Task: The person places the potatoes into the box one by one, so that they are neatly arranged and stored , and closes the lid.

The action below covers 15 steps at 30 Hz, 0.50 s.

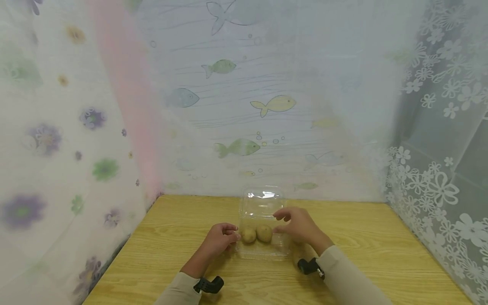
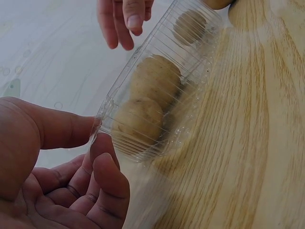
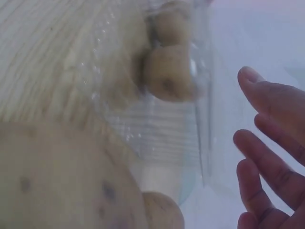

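A clear plastic clamshell box lies on the table with its lid raised at the back. Inside, two potatoes sit side by side: the left potato and the right potato. My left hand pinches the box's left rim between thumb and forefinger, as the left wrist view shows closely. Above the box's right side, my right hand has its fingers spread and holds nothing. Beyond that side, the right wrist view has a large potato up close and a smaller-looking potato behind it.
The wooden table extends around the box. A fish-printed curtain hangs behind it, and patterned sheets flank both sides. Each wrist wears a black camera, such as the left wrist camera.
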Each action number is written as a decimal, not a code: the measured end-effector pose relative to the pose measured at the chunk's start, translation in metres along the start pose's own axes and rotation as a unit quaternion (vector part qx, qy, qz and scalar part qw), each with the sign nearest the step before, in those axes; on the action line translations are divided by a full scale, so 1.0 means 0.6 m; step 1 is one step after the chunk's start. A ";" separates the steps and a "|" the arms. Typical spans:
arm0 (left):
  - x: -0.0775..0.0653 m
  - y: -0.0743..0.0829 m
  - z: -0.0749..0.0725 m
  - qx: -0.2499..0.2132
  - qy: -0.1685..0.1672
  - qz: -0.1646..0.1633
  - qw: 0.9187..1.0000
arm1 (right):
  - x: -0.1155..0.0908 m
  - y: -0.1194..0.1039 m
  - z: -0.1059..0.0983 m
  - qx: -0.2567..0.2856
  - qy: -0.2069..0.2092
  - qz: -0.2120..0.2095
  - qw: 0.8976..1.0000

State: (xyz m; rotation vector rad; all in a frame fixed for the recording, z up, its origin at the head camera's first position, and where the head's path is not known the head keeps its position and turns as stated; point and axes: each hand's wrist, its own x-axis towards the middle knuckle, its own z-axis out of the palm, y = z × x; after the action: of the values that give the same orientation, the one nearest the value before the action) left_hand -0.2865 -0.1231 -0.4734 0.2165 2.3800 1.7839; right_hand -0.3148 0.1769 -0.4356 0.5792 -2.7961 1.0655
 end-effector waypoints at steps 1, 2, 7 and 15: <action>0.000 0.000 0.000 0.001 -0.001 0.000 1.000 | -0.002 0.001 -0.003 0.004 0.002 0.002 1.000; 0.000 0.000 0.000 0.001 -0.001 0.000 1.000 | -0.004 0.002 -0.007 0.008 0.005 0.002 1.000; 0.000 0.000 -0.001 0.004 -0.002 0.000 1.000 | -0.017 0.013 -0.024 0.030 0.020 0.011 0.999; -0.001 0.001 -0.001 0.005 -0.002 0.001 1.000 | -0.041 0.031 -0.047 0.068 0.053 0.017 0.996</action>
State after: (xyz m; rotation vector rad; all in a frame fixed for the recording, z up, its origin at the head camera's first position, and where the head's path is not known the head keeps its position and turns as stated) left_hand -0.2862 -0.1238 -0.4727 0.2237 2.3871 1.7713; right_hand -0.3003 0.2159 -0.4314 0.4746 -2.6680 1.2623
